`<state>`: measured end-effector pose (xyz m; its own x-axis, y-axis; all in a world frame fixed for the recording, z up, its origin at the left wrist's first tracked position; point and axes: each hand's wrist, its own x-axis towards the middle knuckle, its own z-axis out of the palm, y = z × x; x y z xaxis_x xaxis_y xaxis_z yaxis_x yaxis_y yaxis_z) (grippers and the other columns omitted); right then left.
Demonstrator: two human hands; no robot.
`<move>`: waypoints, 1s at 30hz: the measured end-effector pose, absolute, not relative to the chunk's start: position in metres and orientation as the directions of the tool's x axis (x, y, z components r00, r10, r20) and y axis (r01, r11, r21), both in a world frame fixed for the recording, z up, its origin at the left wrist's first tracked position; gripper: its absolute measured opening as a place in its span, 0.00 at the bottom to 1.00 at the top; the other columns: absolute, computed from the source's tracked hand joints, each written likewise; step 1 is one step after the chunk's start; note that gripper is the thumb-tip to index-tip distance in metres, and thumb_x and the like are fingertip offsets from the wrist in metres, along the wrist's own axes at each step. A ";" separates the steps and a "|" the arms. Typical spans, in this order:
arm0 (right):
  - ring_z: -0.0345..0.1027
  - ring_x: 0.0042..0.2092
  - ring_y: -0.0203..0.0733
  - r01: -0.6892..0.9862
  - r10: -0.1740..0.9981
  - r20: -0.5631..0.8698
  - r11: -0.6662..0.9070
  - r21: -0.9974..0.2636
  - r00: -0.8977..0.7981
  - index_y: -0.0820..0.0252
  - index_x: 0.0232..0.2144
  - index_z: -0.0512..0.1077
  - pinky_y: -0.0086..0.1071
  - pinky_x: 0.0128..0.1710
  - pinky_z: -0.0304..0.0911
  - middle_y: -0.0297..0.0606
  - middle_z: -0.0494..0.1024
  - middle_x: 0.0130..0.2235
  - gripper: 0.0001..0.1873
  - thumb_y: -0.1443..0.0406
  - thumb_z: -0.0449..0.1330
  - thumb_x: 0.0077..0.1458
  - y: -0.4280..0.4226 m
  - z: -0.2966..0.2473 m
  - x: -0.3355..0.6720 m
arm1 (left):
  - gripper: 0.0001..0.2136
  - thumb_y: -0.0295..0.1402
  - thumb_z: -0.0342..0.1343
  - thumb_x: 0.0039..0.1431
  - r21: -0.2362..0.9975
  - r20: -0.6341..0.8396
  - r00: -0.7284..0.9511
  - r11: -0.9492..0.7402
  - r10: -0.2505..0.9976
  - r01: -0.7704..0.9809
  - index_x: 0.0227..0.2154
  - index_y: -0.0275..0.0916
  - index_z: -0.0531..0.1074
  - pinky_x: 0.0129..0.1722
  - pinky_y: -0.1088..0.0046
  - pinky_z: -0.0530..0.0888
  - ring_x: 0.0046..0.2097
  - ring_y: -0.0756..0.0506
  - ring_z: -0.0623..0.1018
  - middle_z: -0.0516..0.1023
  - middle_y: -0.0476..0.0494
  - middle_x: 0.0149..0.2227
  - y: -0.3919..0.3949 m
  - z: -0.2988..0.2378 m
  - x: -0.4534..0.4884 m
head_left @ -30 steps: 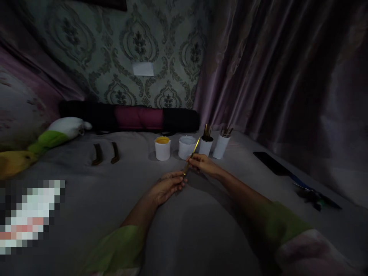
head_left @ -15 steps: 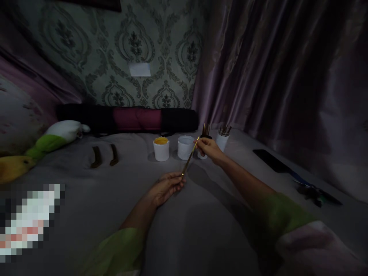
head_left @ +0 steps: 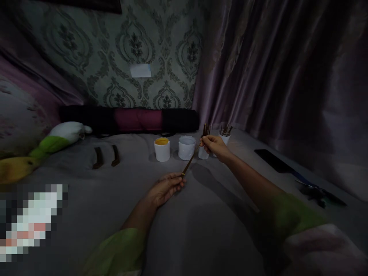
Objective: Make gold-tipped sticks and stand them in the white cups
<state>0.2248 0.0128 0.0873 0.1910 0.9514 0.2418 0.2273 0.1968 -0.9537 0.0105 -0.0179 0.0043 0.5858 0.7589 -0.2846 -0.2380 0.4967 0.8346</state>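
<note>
My left hand holds a thin paintbrush by its lower end, just below a gold band. The brush slants up and to the right. My right hand is pinched at its upper tip; whether the fingertips touch the brush, or hold something small, I cannot make out. Behind the brush stands a white tub with greyish contents, and left of it a white tub of yellow paint. A white holder with thin brown sticks is partly hidden by my right hand, as is a second such holder.
Two dark curved pieces lie on the grey cloth to the left. Plush toys rest at far left. A long black and maroon bag lies along the wall. A flat black object with a strap is at right.
My right hand has shifted slightly to the right, its fingertips now at the very end of the brush. My left hand and the brush stay nearly still.
</note>
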 end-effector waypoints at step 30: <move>0.54 0.18 0.26 0.235 0.880 0.230 0.140 -0.962 0.416 0.64 0.23 0.66 0.21 0.13 0.50 0.36 0.69 0.23 0.08 0.64 0.55 0.49 -0.009 0.123 0.287 | 0.06 0.21 0.46 0.55 0.564 -0.363 0.481 0.599 0.798 -0.568 0.31 0.29 0.68 0.21 0.84 0.69 0.23 0.56 0.69 0.71 0.44 0.26 -0.006 0.009 0.000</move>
